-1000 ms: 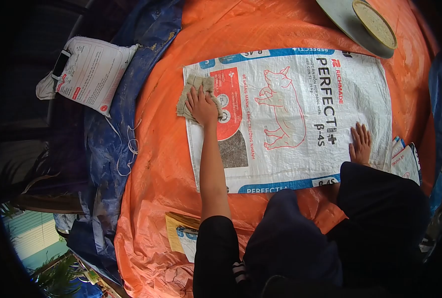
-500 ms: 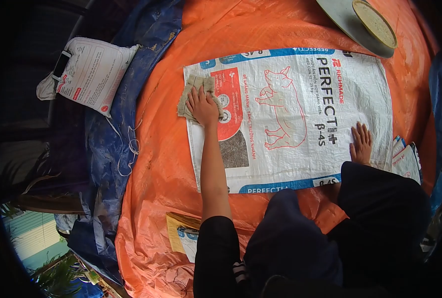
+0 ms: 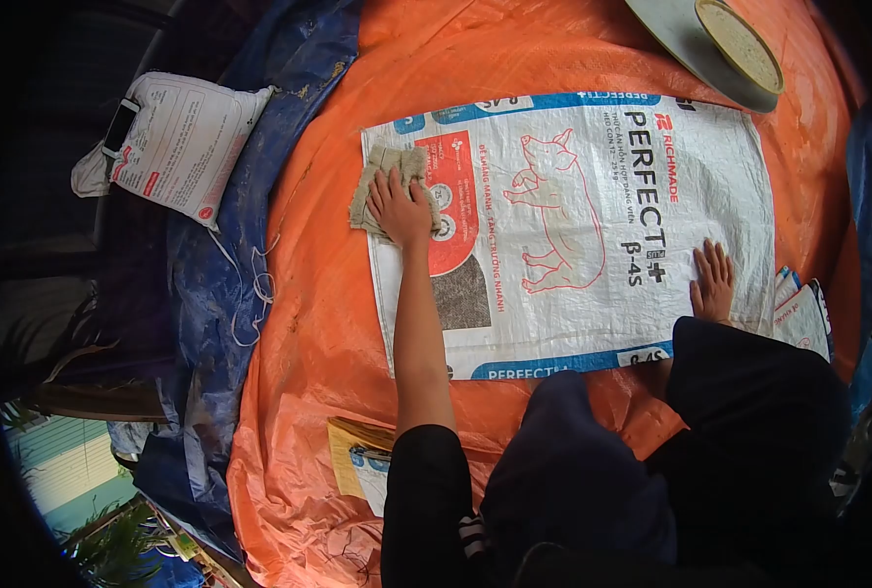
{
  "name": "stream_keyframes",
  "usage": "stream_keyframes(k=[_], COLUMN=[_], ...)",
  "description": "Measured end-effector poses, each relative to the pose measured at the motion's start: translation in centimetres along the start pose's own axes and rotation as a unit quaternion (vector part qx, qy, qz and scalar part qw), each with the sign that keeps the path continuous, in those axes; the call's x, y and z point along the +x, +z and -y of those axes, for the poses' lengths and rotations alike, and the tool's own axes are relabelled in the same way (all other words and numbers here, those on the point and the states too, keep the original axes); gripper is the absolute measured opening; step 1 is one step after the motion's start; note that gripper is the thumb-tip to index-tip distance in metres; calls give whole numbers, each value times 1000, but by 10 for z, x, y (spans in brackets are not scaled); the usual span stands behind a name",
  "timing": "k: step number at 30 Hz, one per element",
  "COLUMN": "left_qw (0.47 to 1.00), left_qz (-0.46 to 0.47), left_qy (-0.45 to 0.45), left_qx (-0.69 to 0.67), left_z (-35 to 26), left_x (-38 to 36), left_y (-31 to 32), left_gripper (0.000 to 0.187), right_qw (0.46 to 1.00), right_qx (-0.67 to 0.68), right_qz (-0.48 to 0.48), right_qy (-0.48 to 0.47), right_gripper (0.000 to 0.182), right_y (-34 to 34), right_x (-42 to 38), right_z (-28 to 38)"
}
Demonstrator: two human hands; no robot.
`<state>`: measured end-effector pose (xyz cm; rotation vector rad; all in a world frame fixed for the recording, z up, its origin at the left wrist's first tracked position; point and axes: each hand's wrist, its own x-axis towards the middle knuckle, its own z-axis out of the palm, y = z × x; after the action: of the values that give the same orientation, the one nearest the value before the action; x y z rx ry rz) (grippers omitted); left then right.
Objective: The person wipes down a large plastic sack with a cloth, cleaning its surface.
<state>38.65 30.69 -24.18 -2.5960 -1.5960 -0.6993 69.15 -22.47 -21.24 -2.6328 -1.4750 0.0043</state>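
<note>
My left hand lies flat with its fingers spread on a folded, greenish-beige cloth. Under the cloth is the left end of a white printed sack, which is spread flat and shows a red pig outline, a red panel and blue edges. Near the sack's right end, my right hand rests palm down on the bare plastic, fingers slightly apart, holding nothing.
An orange tarp lies beneath the sack, with a blue tarp to its left. A stuffed white bag sits upper left, a grey round object upper right. Other printed sacks lie at right and lower left.
</note>
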Motion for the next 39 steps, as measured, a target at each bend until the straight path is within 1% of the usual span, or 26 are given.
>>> stream_keyframes(k=[9, 18, 27, 39], left_qw=[1000, 1000, 1000, 1000], left_qz=[-4, -4, -25, -30], left_qy=[-1, 0, 6, 8], left_qx=[2, 2, -6, 1], left_z=[-1, 1, 2, 0], left_x=[0, 0, -1, -1], left_y=[1, 2, 4, 1], left_gripper=[54, 56, 52, 50], right_qw=[1000, 1000, 1000, 1000], right_qx=[-3, 0, 6, 9], right_qz=[2, 5, 5, 2], right_qy=[1, 9, 6, 5], right_gripper=[62, 62, 63, 64], right_y=[5, 6, 6, 6], right_x=[-2, -2, -3, -2], right_z=[-2, 0, -1, -1])
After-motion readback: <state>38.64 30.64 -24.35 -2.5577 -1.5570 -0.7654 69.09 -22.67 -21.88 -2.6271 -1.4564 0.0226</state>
